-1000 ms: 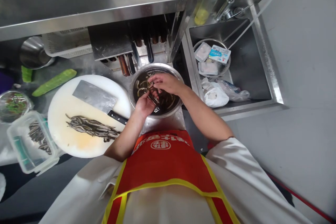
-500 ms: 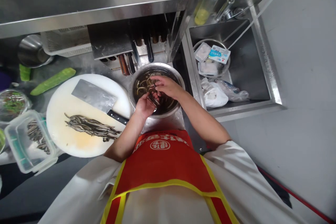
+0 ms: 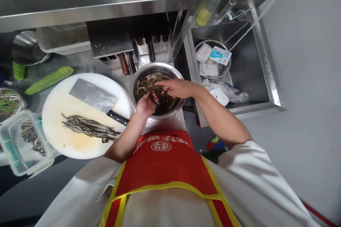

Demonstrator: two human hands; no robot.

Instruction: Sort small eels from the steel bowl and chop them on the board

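Note:
A steel bowl [image 3: 134,104] holds dark water and a tangle of slender eel strips [image 3: 153,82], dark with pale sides. My left hand [image 3: 146,105] dips in at the near left rim, palm up, fingers curled around some of the strips. Over the bowl's right side reaches my right hand [image 3: 177,88], index finger stretched out and fingers apart above the strips. More eel strips [image 3: 89,127] lie bunched on the round white cutting board [image 3: 57,104] at the left. A cleaver [image 3: 93,95] rests flat behind them, its black handle towards the bowl.
At far left stands a clear plastic box [image 3: 16,149] with more strips. Behind the board lie a peeled green vegetable [image 3: 50,79] and a steel pot [image 3: 28,49]. Knives hang in a rack [image 3: 112,39] behind the bowl. The sink [image 3: 253,67] holds packages.
My right hand has drawn back to the right, its fingers parting from my left hand. The left stays low in the bowl with strips. The view has shifted slightly.

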